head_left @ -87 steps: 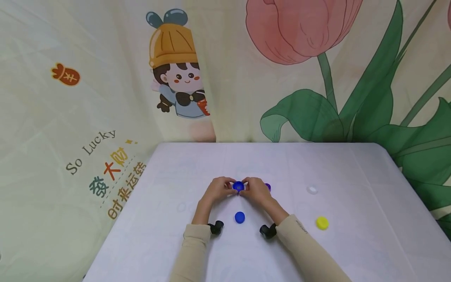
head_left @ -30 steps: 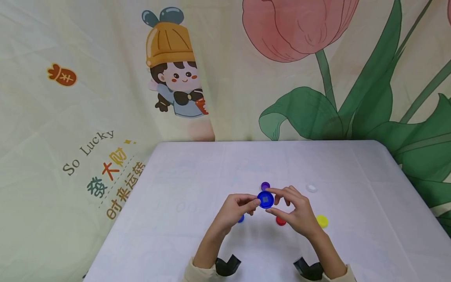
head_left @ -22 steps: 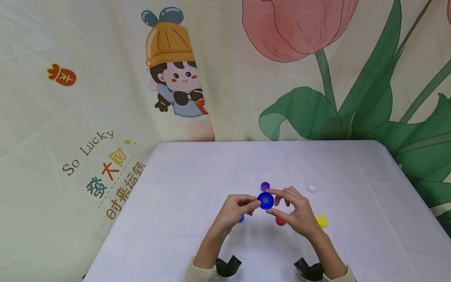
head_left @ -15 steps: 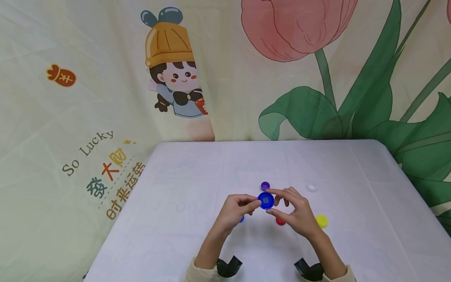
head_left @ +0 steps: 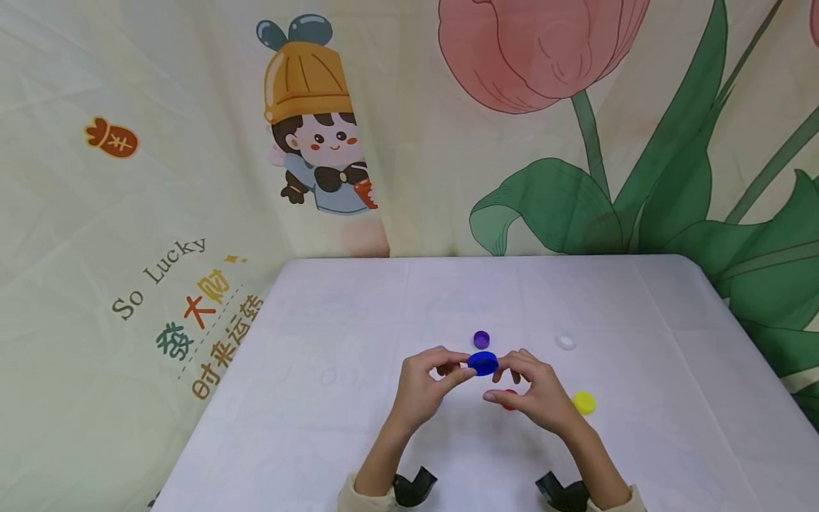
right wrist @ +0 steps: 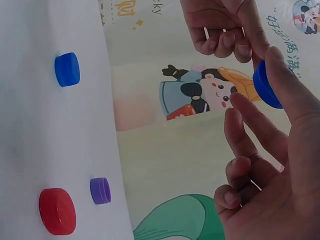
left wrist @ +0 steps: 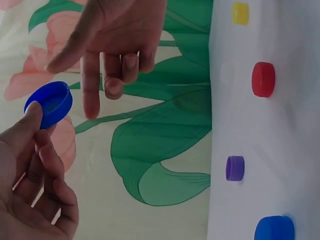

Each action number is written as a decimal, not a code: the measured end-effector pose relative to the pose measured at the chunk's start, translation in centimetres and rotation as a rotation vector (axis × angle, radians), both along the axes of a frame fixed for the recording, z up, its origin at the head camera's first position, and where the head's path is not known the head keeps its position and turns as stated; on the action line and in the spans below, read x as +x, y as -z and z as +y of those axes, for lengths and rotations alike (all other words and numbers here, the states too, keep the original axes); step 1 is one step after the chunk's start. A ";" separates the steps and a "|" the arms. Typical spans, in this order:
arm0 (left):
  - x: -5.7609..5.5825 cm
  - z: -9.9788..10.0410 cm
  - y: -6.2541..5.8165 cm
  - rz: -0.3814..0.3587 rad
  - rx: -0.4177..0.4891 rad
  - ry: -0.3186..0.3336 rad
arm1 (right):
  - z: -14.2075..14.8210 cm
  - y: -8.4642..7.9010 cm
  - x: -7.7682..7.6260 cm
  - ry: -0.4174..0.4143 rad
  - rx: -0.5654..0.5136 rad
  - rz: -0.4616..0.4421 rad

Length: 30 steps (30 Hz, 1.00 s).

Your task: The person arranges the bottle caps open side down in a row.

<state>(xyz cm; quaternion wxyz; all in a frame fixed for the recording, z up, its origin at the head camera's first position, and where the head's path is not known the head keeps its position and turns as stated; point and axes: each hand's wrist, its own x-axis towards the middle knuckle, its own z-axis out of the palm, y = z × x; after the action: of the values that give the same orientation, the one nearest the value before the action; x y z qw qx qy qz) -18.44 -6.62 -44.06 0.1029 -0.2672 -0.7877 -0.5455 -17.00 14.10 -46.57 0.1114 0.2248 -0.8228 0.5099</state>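
Your left hand [head_left: 421, 390] pinches a blue cap [head_left: 483, 364] above the surface [head_left: 358, 306], well in from the far edge; your right hand [head_left: 539, 392], thumb and fingers apart, hovers just beside it. The purple cap [head_left: 481, 340] lies nearer that edge than the red cap [left wrist: 263, 79].

The held blue cap [left wrist: 52, 103] looks like smooth, slightly glossy plastic — the backdrop [head_left: 198, 78] like creased, matt cloth.

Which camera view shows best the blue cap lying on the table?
The right wrist view: the blue cap appears whole, uncovered. Left wrist cuts it at the bottom edge; head shows at most a sliver beside the left hand.
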 end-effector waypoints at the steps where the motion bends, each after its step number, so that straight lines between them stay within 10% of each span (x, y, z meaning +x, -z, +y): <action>1: 0.0 0.0 0.0 0.061 -0.005 0.001 | 0.0 -0.1 0.0 -0.016 -0.009 -0.014; 13: -0.3 -0.6 -0.2 0.617 -0.204 -0.001 | -0.4 -2.5 0.8 -0.113 -0.120 -0.141; 21: -0.4 -0.8 -0.1 0.658 -0.239 0.001 | -0.6 -3.7 1.4 -0.128 -0.147 -0.157; 30: -0.4 -0.7 0.2 0.627 -0.237 -0.027 | 0.0 -1.3 0.4 -0.073 -0.142 -0.082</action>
<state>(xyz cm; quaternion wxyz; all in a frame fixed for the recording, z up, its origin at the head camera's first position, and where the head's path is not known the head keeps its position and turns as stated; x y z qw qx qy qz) -18.85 -7.29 -44.26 0.3159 -0.4217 -0.7790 -0.3400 -16.59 14.08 -45.25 0.0746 0.2253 -0.7796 0.5796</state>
